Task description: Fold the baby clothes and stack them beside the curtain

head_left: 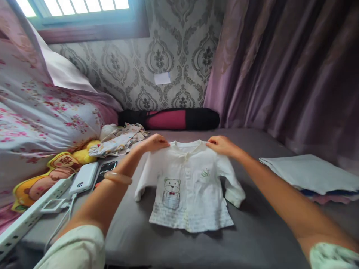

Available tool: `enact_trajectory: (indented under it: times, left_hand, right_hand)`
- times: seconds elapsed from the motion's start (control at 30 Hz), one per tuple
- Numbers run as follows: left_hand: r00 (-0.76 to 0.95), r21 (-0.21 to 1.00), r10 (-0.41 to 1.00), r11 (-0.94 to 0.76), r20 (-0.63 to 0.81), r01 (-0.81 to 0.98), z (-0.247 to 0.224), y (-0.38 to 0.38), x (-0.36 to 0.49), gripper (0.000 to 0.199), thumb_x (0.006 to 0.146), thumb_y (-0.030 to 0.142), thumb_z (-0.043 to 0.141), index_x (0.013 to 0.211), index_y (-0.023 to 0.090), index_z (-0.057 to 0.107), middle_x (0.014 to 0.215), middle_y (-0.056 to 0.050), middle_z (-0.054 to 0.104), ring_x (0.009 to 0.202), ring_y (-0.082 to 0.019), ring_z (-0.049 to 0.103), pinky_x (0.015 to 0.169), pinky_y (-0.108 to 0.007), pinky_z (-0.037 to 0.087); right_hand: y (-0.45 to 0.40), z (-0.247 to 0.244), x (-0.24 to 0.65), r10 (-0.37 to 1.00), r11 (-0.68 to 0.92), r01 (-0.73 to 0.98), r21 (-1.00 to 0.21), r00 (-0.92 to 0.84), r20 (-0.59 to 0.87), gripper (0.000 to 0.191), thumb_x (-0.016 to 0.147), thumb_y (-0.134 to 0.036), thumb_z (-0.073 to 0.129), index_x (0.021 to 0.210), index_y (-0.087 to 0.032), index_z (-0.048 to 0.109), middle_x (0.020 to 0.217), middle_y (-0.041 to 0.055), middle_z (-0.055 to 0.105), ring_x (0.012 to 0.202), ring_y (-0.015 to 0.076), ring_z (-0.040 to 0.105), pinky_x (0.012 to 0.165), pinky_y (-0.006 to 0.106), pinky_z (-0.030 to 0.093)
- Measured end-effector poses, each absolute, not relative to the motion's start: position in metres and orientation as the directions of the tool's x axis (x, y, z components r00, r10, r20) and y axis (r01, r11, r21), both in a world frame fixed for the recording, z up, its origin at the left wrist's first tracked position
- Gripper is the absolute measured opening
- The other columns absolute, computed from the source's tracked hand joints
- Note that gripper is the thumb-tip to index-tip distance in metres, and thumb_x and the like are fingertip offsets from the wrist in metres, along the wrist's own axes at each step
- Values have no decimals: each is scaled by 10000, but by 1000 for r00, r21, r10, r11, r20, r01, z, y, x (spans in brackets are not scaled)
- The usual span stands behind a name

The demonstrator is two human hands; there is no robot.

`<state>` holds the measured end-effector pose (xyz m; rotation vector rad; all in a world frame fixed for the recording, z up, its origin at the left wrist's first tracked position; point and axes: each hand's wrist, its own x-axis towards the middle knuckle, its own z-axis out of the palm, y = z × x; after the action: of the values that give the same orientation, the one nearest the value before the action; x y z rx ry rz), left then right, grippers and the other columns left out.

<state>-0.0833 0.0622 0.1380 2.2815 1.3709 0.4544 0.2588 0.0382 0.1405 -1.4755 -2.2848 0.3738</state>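
Observation:
A small white long-sleeved top (187,186) with a bear print, a green motif and a buttoned front hangs or lies front side up over the grey bed surface, its collar away from me. My left hand (157,142) pinches its left shoulder beside the collar. On the other side of the collar, my right hand (220,145) pinches the right shoulder. Both sleeves hang down at the sides, and the hem is spread toward me. A bangle circles my left forearm.
Folded cloths (311,173) lie at right on the grey sheet (252,224). At left are a phone (108,169), a power bank (84,177), a power strip (30,215), yellow plush toys (60,168) and crumpled clothes (120,140). A black and red roll (168,119) lies along the wall.

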Motion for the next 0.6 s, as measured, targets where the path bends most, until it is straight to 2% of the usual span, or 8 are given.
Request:
enact_trajectory:
  times: [0.13, 0.27, 0.43, 0.6]
  left_hand:
    - [351, 408, 933, -353, 83, 842, 71, 84, -63, 253, 824, 362, 544, 736, 160, 667, 663, -12, 629, 650, -138, 558, 583, -223, 377]
    - [217, 373, 969, -247, 121, 894, 34, 80, -45, 227, 901, 293, 448, 800, 172, 612, 736, -38, 644, 707, -159, 574, 652, -249, 402]
    - [199, 302, 964, -246, 178, 921, 17, 78, -44, 260, 985, 333, 343, 940, 196, 559, 905, -72, 654, 834, -188, 599, 718, -273, 413]
    - [203, 151, 963, -230, 177, 961, 15, 93, -47, 315, 1012, 382, 285, 1029, 204, 545, 1025, -101, 631, 930, -217, 606, 735, -289, 415]
  right_hand:
    - [54, 81, 249, 949, 310, 930, -198, -292, 117, 266, 976, -329, 436, 1000, -199, 667, 1054, 82, 702, 951, 206, 636, 740, 261, 417]
    - [58, 50, 244, 953, 298, 952, -65, -292, 86, 298, 1015, -351, 350, 1058, -217, 613, 1103, 84, 668, 1001, 217, 627, 773, 287, 413]
    - [71, 38, 245, 952, 303, 953, -18, -302, 46, 342, 1032, -379, 276, 1099, -225, 574, 1127, 85, 650, 995, 221, 631, 804, 315, 412]
    - [96, 27, 244, 953, 303, 953, -23, -303, 15, 325, 1031, -373, 278, 1125, -224, 551, 1156, 92, 644, 1014, 229, 631, 810, 324, 420]
